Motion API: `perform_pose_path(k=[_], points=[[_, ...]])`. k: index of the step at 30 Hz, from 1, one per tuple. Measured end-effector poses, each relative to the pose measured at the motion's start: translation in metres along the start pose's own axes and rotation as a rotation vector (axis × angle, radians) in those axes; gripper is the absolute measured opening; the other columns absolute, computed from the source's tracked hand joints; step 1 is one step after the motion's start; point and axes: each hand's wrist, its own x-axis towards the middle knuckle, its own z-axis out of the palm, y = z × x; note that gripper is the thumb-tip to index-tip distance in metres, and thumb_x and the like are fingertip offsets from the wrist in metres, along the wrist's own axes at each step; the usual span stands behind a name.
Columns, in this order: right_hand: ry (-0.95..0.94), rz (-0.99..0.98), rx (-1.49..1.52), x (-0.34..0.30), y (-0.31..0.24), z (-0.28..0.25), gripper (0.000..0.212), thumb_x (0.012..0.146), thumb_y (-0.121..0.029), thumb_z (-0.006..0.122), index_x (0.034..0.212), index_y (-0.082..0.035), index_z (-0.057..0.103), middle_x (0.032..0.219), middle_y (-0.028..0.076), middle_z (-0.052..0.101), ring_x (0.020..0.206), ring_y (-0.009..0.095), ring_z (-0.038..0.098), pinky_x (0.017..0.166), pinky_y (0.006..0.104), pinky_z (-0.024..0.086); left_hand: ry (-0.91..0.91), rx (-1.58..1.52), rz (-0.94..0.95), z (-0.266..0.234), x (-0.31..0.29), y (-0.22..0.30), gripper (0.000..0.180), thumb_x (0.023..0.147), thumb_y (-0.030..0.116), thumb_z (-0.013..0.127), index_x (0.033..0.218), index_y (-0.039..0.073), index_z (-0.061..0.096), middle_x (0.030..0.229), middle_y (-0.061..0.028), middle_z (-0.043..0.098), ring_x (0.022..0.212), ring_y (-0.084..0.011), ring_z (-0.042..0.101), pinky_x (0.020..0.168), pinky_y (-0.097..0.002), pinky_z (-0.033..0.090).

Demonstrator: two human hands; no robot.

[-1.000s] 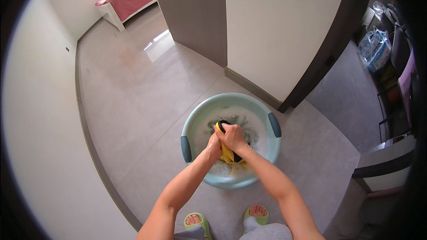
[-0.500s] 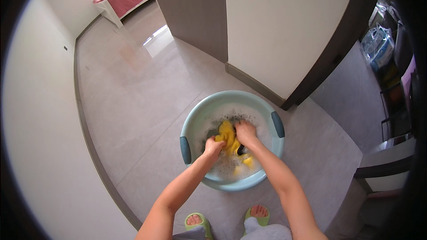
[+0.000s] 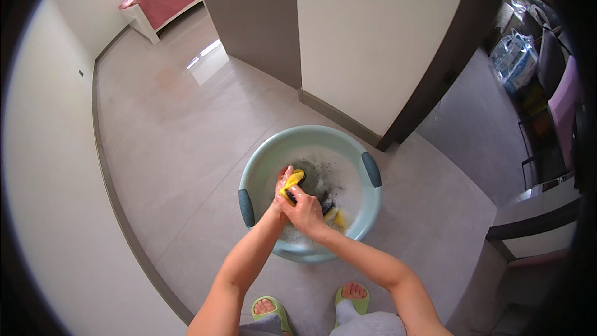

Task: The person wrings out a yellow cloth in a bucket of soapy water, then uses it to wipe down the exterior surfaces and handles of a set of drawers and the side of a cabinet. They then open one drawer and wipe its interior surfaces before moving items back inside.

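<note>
A wet yellow and dark cloth (image 3: 294, 179) is bunched between my two hands, over the left part of a light blue-green basin (image 3: 272, 142). My left hand (image 3: 281, 188) is under and behind the cloth, its fingertips pointing away from me. From the right, my right hand (image 3: 305, 211) grips the cloth and presses it against the left palm. Foamy water (image 3: 342, 177) fills the basin. More yellow and dark fabric (image 3: 337, 218) floats in it, to the right of my right hand. The lower end of the held cloth is hidden by my fingers.
The basin stands on a grey tiled floor (image 3: 186, 193), in front of a wall corner (image 3: 301, 93). My feet in green slippers (image 3: 272, 311) are just below it. At right, past a dark door frame (image 3: 429, 74), lie plastic-wrapped items (image 3: 515, 62). A bed (image 3: 165, 3) stands far left.
Both hands have come together at the left of the basin, raising part of the yellow cloth. My right hand moved left across the basin. The view shifted slightly.
</note>
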Motion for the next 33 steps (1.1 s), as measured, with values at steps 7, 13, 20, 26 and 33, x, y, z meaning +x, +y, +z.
perform_pose_path(k=[7, 13, 20, 26, 33], points=[[0.15, 0.045, -0.375, 0.059, 0.039, -0.027, 0.035, 0.085, -0.045, 0.062, 0.078, -0.012, 0.067, 0.07, 0.019, 0.067, 0.069, 0.041, 0.066, 0.065, 0.0509, 0.053, -0.052, -0.073, -0.505, 0.065, -0.048, 0.02, 0.029, 0.099, 0.035, 0.051, 0.116, 0.013, 0.059, 0.101, -0.0053, 0.066, 0.093, -0.0222, 0.062, 0.086, -0.0357, 0.049], [-0.035, -0.031, -0.52, 0.071, 0.08, -0.039, 0.03, 0.084, -0.026, 0.067, 0.097, 0.001, 0.067, 0.127, 0.012, 0.056, 0.111, 0.032, 0.058, 0.086, 0.0422, 0.05, -0.243, 0.643, -0.101, 0.039, -0.092, 0.09, 0.064, 0.093, 0.036, 0.061, 0.142, 0.004, 0.039, 0.128, -0.0129, 0.055, 0.116, -0.0204, 0.054, 0.096, -0.0352, 0.047], [-0.446, -0.667, -0.96, 0.068, 0.091, -0.007, 0.046, 0.089, -0.02, 0.052, 0.134, -0.027, 0.051, 0.121, 0.009, 0.06, 0.108, 0.028, 0.059, 0.087, 0.0377, 0.051, 0.079, 1.087, -0.172, 0.012, -0.091, 0.034, 0.099, 0.074, 0.026, 0.08, 0.149, 0.0, 0.02, 0.133, -0.0197, 0.051, 0.12, -0.0259, 0.053, 0.099, -0.0333, 0.045], [-0.34, -0.302, -0.942, 0.065, 0.104, 0.01, 0.045, 0.083, -0.024, 0.064, 0.127, -0.022, 0.057, 0.114, 0.01, 0.061, 0.115, 0.031, 0.055, 0.087, 0.0424, 0.051, 0.111, 0.478, -0.261, 0.01, -0.087, 0.026, 0.045, 0.092, 0.021, 0.065, 0.131, 0.003, 0.054, 0.114, -0.0077, 0.064, 0.106, -0.0199, 0.059, 0.093, -0.0323, 0.046], [-0.335, 0.322, -0.24, 0.051, 0.114, 0.022, 0.066, 0.084, -0.049, 0.06, 0.131, -0.004, 0.047, 0.107, 0.03, 0.064, 0.1, 0.046, 0.062, 0.086, 0.0521, 0.049, 0.177, 0.087, -0.077, 0.052, -0.078, 0.005, 0.053, 0.1, 0.029, 0.054, 0.147, 0.017, 0.032, 0.136, -0.0069, 0.049, 0.12, -0.0224, 0.05, 0.101, -0.0372, 0.043]])
